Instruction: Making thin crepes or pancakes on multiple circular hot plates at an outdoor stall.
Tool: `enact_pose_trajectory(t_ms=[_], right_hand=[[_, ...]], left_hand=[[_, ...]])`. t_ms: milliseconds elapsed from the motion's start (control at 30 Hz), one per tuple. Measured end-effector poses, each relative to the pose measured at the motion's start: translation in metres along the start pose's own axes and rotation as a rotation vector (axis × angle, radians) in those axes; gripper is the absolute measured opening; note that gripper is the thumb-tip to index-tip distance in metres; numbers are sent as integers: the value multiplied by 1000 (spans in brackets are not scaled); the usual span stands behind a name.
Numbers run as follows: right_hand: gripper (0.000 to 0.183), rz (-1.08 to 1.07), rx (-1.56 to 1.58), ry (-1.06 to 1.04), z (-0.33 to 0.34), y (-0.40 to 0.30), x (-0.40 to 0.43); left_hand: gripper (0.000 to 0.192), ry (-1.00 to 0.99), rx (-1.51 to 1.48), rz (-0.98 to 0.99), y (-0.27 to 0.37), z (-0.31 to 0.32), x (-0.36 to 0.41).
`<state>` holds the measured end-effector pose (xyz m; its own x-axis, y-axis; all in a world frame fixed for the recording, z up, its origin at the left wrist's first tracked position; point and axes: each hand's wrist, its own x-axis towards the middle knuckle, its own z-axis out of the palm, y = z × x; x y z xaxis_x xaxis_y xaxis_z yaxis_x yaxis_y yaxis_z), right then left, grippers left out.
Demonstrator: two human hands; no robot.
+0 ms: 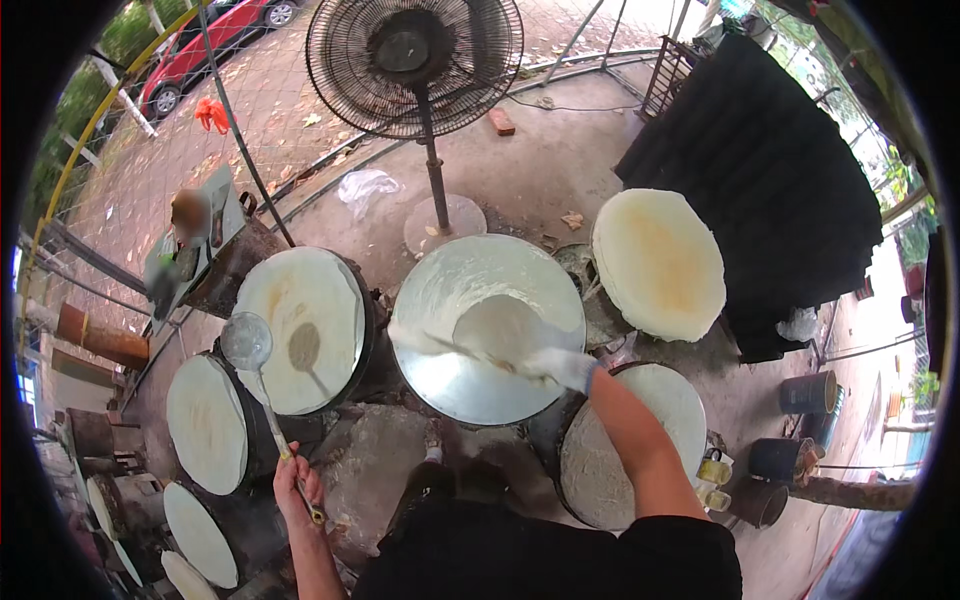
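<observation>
My left hand (298, 480) grips the handle of a long metal ladle (247, 341). The ladle's round bowl is raised over the left edge of a round griddle (365, 337), and its shadow falls on the pale flat sheet (292, 281) covering that griddle. In a white glove, my right hand (568, 367) holds a long, pale, flat-looking tool (420, 339), blurred by motion. This tool reaches across a wide, shiny metal pan (450, 394) straight ahead of me. Greyish, batter-like matter (499, 319) fills the pan's middle, with pale smears around it.
Beneath my right arm is another coated griddle (607, 465). A thick round stack of pale sheets (660, 262) stands at right, beside a dark corrugated cover (750, 195). More griddles (206, 424) line the left. A pedestal fan (416, 60) stands ahead; yellowish bottles (714, 471) sit at right.
</observation>
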<state>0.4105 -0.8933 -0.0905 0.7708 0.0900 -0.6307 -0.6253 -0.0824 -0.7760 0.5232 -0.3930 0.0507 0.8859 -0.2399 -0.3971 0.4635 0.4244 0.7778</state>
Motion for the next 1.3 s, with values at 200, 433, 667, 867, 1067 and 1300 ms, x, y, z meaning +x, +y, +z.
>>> enact_pose_trajectory(t_ms=[200, 433, 667, 867, 1067, 1300], right_hand=[[31, 9, 541, 423, -26, 7, -46], [35, 39, 152, 92, 39, -25, -51], [38, -96, 395, 672, 96, 11, -62], [35, -49, 589, 476, 212, 16, -100], [36, -197, 766, 518, 360, -33, 0], [34, -199, 895, 930, 428, -79, 85]], left_hand=[[29, 66, -43, -18, -11, -7, -26], [28, 35, -104, -73, -15, -18, -50], [28, -70, -116, -153, 7, -53, -40], [27, -216, -173, -285, 40, -119, -22], [26, -338, -57, -414, 85, -190, -8], [25, -361, -95, -447, 128, -261, -18]])
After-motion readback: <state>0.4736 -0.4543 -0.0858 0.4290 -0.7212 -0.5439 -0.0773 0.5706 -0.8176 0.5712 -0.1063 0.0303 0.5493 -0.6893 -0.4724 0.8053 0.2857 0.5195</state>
